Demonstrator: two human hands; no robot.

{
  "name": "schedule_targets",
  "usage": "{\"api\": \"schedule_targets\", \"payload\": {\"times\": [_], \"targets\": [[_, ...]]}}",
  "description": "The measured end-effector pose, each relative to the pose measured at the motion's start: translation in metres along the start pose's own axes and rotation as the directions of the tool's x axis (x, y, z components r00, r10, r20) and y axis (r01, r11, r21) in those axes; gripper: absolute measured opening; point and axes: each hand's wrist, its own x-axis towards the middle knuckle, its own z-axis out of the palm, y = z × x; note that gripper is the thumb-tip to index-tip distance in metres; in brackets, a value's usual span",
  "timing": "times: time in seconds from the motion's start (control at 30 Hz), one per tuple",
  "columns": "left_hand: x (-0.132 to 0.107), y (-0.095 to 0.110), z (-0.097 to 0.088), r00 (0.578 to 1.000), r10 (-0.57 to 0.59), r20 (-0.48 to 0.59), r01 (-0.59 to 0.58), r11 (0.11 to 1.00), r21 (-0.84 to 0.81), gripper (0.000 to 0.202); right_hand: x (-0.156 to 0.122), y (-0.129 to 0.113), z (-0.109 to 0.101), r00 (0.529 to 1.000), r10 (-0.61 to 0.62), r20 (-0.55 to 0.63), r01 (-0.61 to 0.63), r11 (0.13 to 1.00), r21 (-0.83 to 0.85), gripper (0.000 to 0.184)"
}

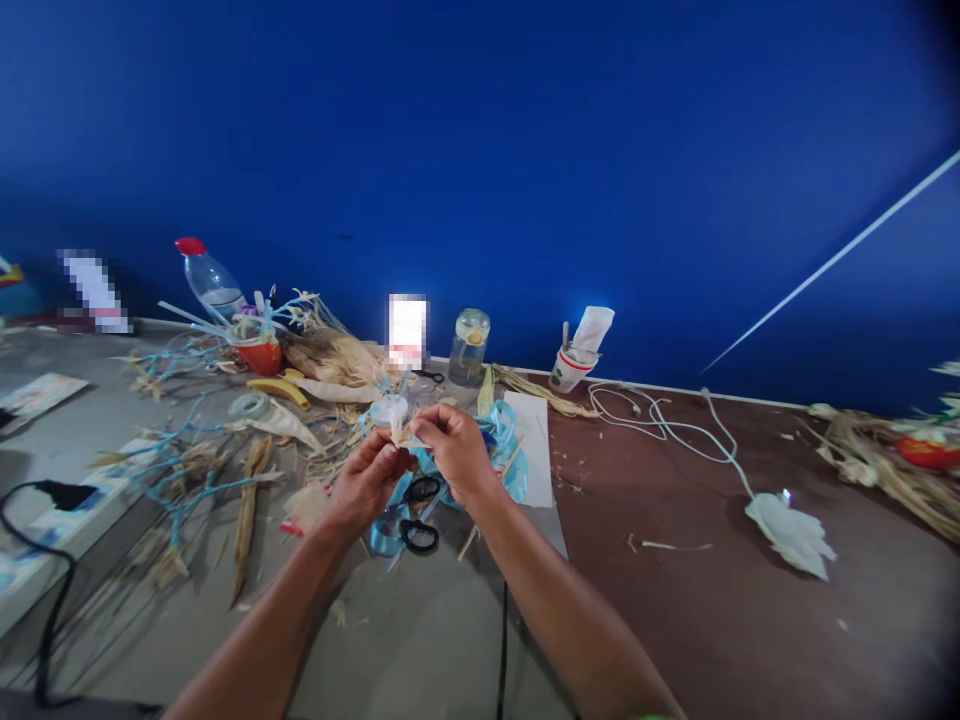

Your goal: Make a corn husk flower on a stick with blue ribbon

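Observation:
A small pale piece of dried corn husk (397,428), gathered like a petal, stands upright between my two hands. My left hand (367,482) is closed around its lower end. My right hand (450,450) pinches its right side with thumb and index finger. Just below them lie scissors with black handles (420,537), blades hidden under blue ribbon (386,530). Left of my hands, blue-wrapped stems with husk flowers (176,500) spread over the table, beside a roll of tape (251,405).
Dried husks (330,350), a red pot (259,355) and a bottle with a red cap (210,280) stand behind, along with a water jar (469,350) and a paper cup (574,368). A white cable (675,425) curls on the right; a power strip (67,545) lies left.

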Motion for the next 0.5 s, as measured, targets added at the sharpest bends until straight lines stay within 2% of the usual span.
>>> {"api": "schedule_targets", "payload": {"times": [0.37, 0.5], "targets": [[0.001, 0.002, 0.0, 0.999, 0.032, 0.032, -0.032, 0.999, -0.009, 0.019, -0.01, -0.019, 0.001, 0.992, 0.093, 0.087, -0.1, 0.991, 0.089, 0.012], [0.002, 0.0, -0.001, 0.999, 0.049, 0.021, -0.049, 0.999, -0.018, 0.017, -0.011, -0.021, 0.002, 0.992, 0.094, 0.082, -0.103, 0.989, 0.11, 0.014]]}}
